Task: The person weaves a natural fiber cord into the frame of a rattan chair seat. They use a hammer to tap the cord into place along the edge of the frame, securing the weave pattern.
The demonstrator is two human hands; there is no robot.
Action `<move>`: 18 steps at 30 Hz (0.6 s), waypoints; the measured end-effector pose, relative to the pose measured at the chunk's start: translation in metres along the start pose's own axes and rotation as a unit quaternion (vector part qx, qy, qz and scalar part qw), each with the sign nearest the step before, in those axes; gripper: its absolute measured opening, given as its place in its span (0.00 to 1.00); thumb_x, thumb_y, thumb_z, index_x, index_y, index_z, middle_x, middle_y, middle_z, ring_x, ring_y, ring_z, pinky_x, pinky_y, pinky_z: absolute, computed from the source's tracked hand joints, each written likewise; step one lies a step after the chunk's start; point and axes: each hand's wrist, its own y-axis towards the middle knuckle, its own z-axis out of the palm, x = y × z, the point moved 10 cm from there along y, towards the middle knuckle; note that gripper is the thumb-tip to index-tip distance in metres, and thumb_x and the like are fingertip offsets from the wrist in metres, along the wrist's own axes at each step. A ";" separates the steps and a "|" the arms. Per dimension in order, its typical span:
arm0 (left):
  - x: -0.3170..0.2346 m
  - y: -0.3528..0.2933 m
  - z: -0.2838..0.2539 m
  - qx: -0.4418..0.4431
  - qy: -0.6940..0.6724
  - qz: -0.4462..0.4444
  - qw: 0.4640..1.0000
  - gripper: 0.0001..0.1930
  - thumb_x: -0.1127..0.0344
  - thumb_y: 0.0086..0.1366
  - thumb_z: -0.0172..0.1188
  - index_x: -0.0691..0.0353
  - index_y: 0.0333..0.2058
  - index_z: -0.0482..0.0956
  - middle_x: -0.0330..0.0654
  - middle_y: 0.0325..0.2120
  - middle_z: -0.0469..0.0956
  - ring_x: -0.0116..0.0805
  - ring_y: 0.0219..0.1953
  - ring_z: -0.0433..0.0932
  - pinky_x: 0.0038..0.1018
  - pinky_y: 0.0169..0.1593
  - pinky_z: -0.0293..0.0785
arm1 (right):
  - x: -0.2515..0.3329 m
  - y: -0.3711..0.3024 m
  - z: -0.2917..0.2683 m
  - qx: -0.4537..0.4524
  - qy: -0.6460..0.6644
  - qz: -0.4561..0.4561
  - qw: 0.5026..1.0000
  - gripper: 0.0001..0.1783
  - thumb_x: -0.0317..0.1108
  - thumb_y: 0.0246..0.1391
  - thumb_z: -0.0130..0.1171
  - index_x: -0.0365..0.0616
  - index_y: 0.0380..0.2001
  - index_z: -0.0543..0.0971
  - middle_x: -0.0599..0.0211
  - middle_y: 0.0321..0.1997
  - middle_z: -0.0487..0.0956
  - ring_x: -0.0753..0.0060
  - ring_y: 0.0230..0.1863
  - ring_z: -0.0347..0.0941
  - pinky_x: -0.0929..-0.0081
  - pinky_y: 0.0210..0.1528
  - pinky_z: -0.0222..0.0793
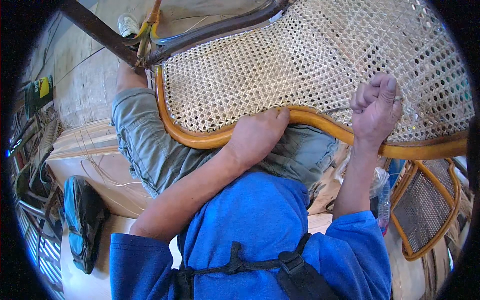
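Across my lap lies a woven cane panel with an open, holed pattern, edged by a curved orange-brown frame. My left hand is closed over the near rim of this frame, its fingertips mostly hidden. Farther right, my right hand makes a fist above the weave, thumb uppermost. From the fist a thin dark metal spike, like an awl, points left, low over the cane near the rim. Its handle is hidden in my fingers.
Dark wooden legs join the frame at the upper left. A teal and black bag lies at the left, near loose cane strands. Another cane-panelled frame and a clear plastic bottle are at the right.
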 end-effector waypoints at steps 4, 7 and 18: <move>-0.002 0.001 -0.002 -0.004 0.005 0.005 1.000 0.10 0.63 0.57 0.55 0.57 0.37 0.69 0.43 0.24 0.74 0.42 0.25 0.78 0.37 0.23 0.74 | 0.008 -0.004 0.002 -0.014 -0.025 -0.044 0.999 0.25 0.55 0.57 0.49 0.43 0.22 0.66 0.81 0.11 0.49 0.85 0.10 0.45 0.83 0.11 0.39; -0.002 0.001 -0.003 -0.010 0.004 0.001 1.000 0.10 0.63 0.57 0.55 0.57 0.37 0.68 0.43 0.23 0.74 0.42 0.25 0.78 0.36 0.23 0.74 | 0.010 -0.006 0.004 -0.025 -0.049 -0.062 0.997 0.25 0.55 0.56 0.50 0.43 0.22 0.66 0.81 0.11 0.49 0.85 0.10 0.45 0.83 0.11 0.39; -0.005 0.049 0.007 0.014 -0.110 -0.045 0.993 0.12 0.58 0.59 0.54 0.62 0.29 0.72 0.52 0.25 0.76 0.52 0.27 0.77 0.44 0.31 0.73 | 0.019 -0.019 0.024 0.044 -0.084 -0.112 0.989 0.20 0.49 0.60 0.48 0.41 0.26 0.70 0.77 0.14 0.59 0.87 0.12 0.53 0.85 0.13 0.46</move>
